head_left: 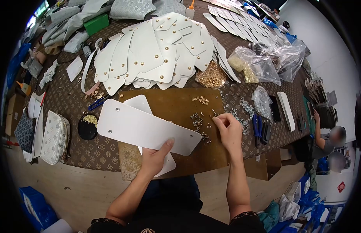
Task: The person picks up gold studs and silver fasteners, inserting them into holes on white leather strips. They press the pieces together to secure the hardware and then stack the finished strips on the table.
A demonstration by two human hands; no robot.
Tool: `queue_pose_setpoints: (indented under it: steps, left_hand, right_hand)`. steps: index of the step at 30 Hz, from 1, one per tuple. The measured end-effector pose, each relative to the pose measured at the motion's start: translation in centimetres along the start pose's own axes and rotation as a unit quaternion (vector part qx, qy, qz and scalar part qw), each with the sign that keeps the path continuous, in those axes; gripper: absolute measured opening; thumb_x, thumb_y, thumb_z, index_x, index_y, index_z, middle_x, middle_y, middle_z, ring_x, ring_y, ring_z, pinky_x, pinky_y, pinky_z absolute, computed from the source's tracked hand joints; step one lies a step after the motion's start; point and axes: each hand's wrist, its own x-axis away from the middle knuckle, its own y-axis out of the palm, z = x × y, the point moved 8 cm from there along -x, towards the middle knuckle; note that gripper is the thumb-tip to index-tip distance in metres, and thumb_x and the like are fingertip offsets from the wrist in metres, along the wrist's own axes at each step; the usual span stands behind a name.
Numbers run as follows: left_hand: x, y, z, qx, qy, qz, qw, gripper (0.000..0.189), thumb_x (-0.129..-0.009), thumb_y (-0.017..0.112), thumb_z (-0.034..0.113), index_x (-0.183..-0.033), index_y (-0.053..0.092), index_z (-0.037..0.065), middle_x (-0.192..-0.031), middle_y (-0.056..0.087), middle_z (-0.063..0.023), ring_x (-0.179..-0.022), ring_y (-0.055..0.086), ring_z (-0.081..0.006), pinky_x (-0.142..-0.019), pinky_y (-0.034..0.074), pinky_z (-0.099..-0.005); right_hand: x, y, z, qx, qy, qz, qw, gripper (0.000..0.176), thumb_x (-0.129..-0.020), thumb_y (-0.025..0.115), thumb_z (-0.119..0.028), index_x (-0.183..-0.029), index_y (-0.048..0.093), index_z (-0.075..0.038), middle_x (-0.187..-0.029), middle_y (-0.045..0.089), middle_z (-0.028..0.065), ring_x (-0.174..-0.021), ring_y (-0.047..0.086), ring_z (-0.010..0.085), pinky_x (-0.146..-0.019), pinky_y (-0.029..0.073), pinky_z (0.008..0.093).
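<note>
My left hand (154, 158) grips a white panel (149, 126) with rounded corners, thumb on top and fingers underneath. Several small metal screw ends show along its edges. Under it, a second white panel (138, 104) lies crosswise on the brown work mat (176, 103). My right hand (230, 131) is pinched closed at the mat's right side; whatever is between thumb and forefinger is too small to make out. Close to those fingertips lie loose silver screws (196, 120) and, farther back, gold dome caps (200, 100).
Behind the mat rises a pile of white panels (149, 50) with gold studs. A bag of gold caps (211, 75) sits beside it. Blue-handled pliers (257, 128) lie to the right, a round black dish (87, 126) to the left. Another person (324, 141) is at far right.
</note>
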Motion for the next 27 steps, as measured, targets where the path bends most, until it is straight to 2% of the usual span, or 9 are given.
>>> queue_pose_setpoints:
  steps: [1, 2, 4, 8, 12, 14, 15, 18, 27]
  left_hand:
    - [-0.1, -0.5, -0.3, 0.013, -0.009, 0.028, 0.999, 0.056, -0.099, 0.069, 0.007, -0.151, 0.046, 0.002, -0.138, 0.06, -0.0092, -0.125, 0.06, -0.0202, -0.109, 0.047, -0.0375]
    - [-0.2, -0.5, -0.4, 0.013, -0.008, 0.028, 0.999, 0.056, -0.099, 0.069, 0.007, -0.151, 0.046, 0.002, -0.138, 0.06, -0.0092, -0.125, 0.06, -0.0202, -0.109, 0.047, -0.0375]
    - [-0.2, -1.0, -0.3, 0.064, 0.005, 0.062, 0.996, 0.056, -0.101, 0.068, 0.008, -0.152, 0.044, 0.003, -0.138, 0.059, -0.0084, -0.122, 0.062, -0.0202, -0.106, 0.051, -0.0378]
    - [-0.2, -0.8, 0.6, 0.073, 0.001, 0.075, 0.995, 0.056, -0.105, 0.065, 0.016, -0.153, 0.043, 0.001, -0.136, 0.059, -0.008, -0.122, 0.058, -0.015, -0.101, 0.051, -0.0331]
    - [-0.3, -1.3, 0.5, 0.076, -0.018, 0.096, 0.992, 0.062, -0.106, 0.063, 0.017, -0.159, 0.034, 0.006, -0.139, 0.057, -0.0079, -0.122, 0.06, -0.0172, -0.096, 0.056, -0.0338]
    - [-0.2, -1.4, 0.1, 0.061, -0.028, 0.099, 0.993, 0.067, -0.106, 0.062, 0.014, -0.163, 0.027, 0.008, -0.141, 0.056, -0.0086, -0.121, 0.063, -0.0193, -0.096, 0.059, -0.0363]
    - [-0.3, -1.1, 0.2, 0.075, -0.018, 0.088, 0.993, 0.068, -0.106, 0.062, 0.015, -0.163, 0.026, 0.009, -0.141, 0.055, -0.0085, -0.122, 0.062, -0.0196, -0.096, 0.059, -0.0365]
    - [-0.5, -0.8, 0.3, 0.095, -0.001, 0.074, 0.993, 0.07, -0.106, 0.062, 0.017, -0.164, 0.024, 0.01, -0.143, 0.054, -0.0082, -0.126, 0.061, -0.0204, -0.098, 0.058, -0.0375]
    - [-0.4, -0.6, 0.4, 0.107, 0.007, 0.053, 0.993, 0.069, -0.107, 0.061, 0.018, -0.165, 0.022, 0.012, -0.146, 0.051, -0.0075, -0.131, 0.057, -0.0221, -0.102, 0.057, -0.0425]
  right_hand:
    - [-0.4, -0.6, 0.1, 0.094, -0.01, 0.041, 0.995, 0.018, -0.09, 0.08, -0.015, -0.096, 0.073, 0.0, -0.085, 0.072, 0.0093, -0.073, 0.068, 0.0183, -0.068, 0.053, 0.0323]
    - [-0.4, -0.3, 0.2, 0.094, -0.011, 0.042, 0.995, 0.018, -0.09, 0.08, -0.015, -0.096, 0.073, 0.0, -0.085, 0.072, 0.0093, -0.073, 0.068, 0.0183, -0.068, 0.053, 0.0323]
    - [-0.2, 0.4, -0.9, 0.215, -0.084, 0.066, 0.971, 0.015, -0.09, 0.077, -0.015, -0.095, 0.073, -0.002, -0.084, 0.069, 0.0124, -0.073, 0.066, 0.0276, -0.07, 0.052, 0.0378]
    - [-0.3, 0.2, -0.7, 0.196, -0.115, 0.084, 0.97, 0.011, -0.091, 0.075, -0.013, -0.095, 0.074, -0.003, -0.084, 0.067, 0.0122, -0.073, 0.065, 0.0295, -0.07, 0.052, 0.039]
    - [1.1, 0.2, -2.3, 0.017, -0.087, 0.001, 0.996, 0.007, -0.093, 0.073, -0.004, -0.098, 0.072, 0.001, -0.093, 0.069, 0.011, -0.076, 0.066, 0.0194, -0.071, 0.052, 0.0318]
    - [3.2, 1.7, -4.1, -0.173, -0.094, -0.085, 0.977, 0.006, -0.092, 0.072, 0.004, -0.097, 0.072, 0.002, -0.107, 0.068, 0.0099, -0.089, 0.067, 0.0164, -0.076, 0.053, 0.029]
    - [4.2, 2.8, -5.0, -0.2, -0.103, -0.099, 0.969, 0.01, -0.09, 0.073, 0.007, -0.098, 0.074, 0.001, -0.118, 0.065, 0.01, -0.099, 0.067, 0.019, -0.082, 0.054, 0.0297]
    - [6.7, 5.8, -7.4, -0.163, -0.185, -0.139, 0.959, 0.012, -0.089, 0.073, 0.01, -0.098, 0.073, 0.002, -0.118, 0.065, 0.0092, -0.102, 0.065, 0.0164, -0.088, 0.052, 0.0285]
    - [6.5, 7.6, -5.9, -0.193, -0.14, -0.135, 0.962, 0.013, -0.089, 0.073, 0.011, -0.099, 0.073, 0.003, -0.104, 0.066, 0.0067, -0.096, 0.064, 0.0152, -0.083, 0.05, 0.0262]
